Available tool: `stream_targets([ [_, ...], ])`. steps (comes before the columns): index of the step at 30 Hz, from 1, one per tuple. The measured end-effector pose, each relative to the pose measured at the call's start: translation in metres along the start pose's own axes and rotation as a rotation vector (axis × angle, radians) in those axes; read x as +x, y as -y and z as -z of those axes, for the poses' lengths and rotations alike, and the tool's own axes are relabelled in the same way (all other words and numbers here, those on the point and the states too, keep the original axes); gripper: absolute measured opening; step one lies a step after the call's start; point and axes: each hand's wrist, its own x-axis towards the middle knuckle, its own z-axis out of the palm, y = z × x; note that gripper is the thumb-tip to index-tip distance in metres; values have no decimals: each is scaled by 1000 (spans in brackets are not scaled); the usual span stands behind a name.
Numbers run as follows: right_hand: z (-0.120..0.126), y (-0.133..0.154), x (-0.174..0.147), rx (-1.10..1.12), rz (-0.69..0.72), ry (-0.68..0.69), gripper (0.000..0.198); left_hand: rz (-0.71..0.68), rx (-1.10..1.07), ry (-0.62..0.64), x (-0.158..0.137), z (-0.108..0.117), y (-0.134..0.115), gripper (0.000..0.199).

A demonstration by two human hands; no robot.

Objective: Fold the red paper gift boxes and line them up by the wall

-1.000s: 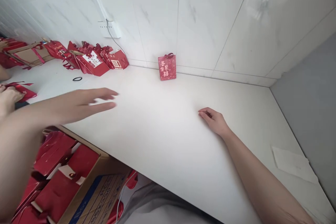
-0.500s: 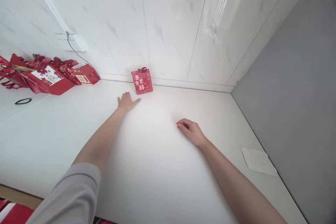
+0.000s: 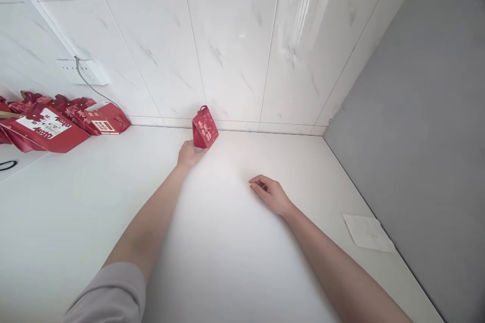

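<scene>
A small red gift box with pale lettering and a dark red ribbon loop on top stands against the foot of the tiled wall, turned at an angle so its plain side shows. My left hand is closed about its lower part, the thumb along the bottom front edge and the other fingers partly hidden at the left side. To the right, over the white worktop, my right hand is loosely curled. Its thumb and forefinger tips nearly meet, and nothing shows between them.
Several larger red gift boxes crowd the wall at left, below a white socket strip with a grey cable. A black ring lies at the left edge. The grey panel bounds the right side, beside a white sheet.
My left hand has reached forward and taken hold of the small red box, which has turned to show its side. My right hand keeps its curled pose. The view has shifted slightly right.
</scene>
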Motion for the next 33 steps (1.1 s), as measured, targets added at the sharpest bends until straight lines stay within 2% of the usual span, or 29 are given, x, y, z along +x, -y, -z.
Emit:
stream_targets([
  [3, -1, -2, 2, 0, 45, -51, 26, -170, 44, 64, -34, -10, -17, 25],
  [5, -1, -4, 2, -8, 60, -68, 26, -240, 54, 66, -52, -17, -30, 29],
  [7, -2, -4, 2, -21, 65, -78, 26, -247, 49, -29, -60, -23, -43, 50],
  [10, -1, -4, 1, -36, 78, -78, 25, -121, 53, -194, -54, -33, -58, 99],
  [12, -1, -3, 1, -46, 86, -69, 25, 5, 72, -200, -44, -41, -65, 124],
  [15, -1, -2, 2, -58, 87, -62, 25, 123, 108, -161, -28, -54, -74, 134],
  [18, -2, -3, 3, -60, 85, -60, 25, 129, 125, -184, -18, -64, -81, 135],
  [21, -2, -5, 3, -61, 84, -54, 26, 122, 88, -218, -16, -64, -84, 132],
  [24, -2, -5, 4, -33, 92, -78, 33, 129, -2, -157, -24, -58, -85, 127],
  [26, -1, -3, 4, 20, 102, -146, 49, 44, -151, -35, -39, -55, -87, 114],
  [29, -1, 2, 1, 191, 108, -207, 70, -180, -441, 186, -82, -52, -91, 87],
  [33, -4, 11, -6, 401, 69, -116, 73, -320, -583, 379, -148, -47, -101, 72],
])
